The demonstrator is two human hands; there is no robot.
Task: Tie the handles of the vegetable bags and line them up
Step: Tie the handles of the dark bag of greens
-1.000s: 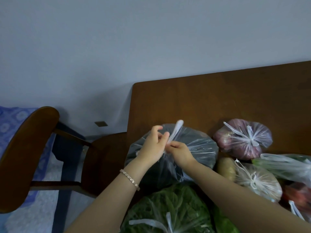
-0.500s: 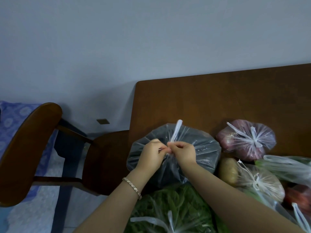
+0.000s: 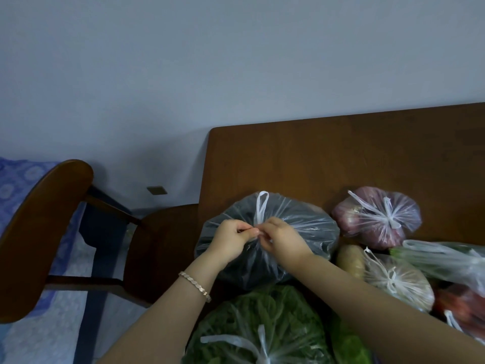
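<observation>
A clear bag of dark vegetables (image 3: 309, 232) sits at the left edge of the wooden table (image 3: 328, 158). My left hand (image 3: 231, 241) and my right hand (image 3: 282, 239) meet on top of it, both pinching its white handles at the knot. One handle loop (image 3: 262, 207) sticks up past my fingers. A tied bag of purple onions (image 3: 378, 219) lies to the right. A tied bag of pale vegetables (image 3: 393, 281) and a tied bag of leafy greens (image 3: 262, 327) lie nearer to me.
An untied bag with green vegetables (image 3: 443, 261) and a bag of red ones (image 3: 462, 308) lie at the right edge. A wooden chair (image 3: 47, 232) stands left of the table, and a blue patterned cloth (image 3: 15, 179) lies behind it. The far half of the table is bare wood.
My hands have dropped lower onto the bag and drawn together at the knot. The handle that stood up straight has become a loop lying against the bag.
</observation>
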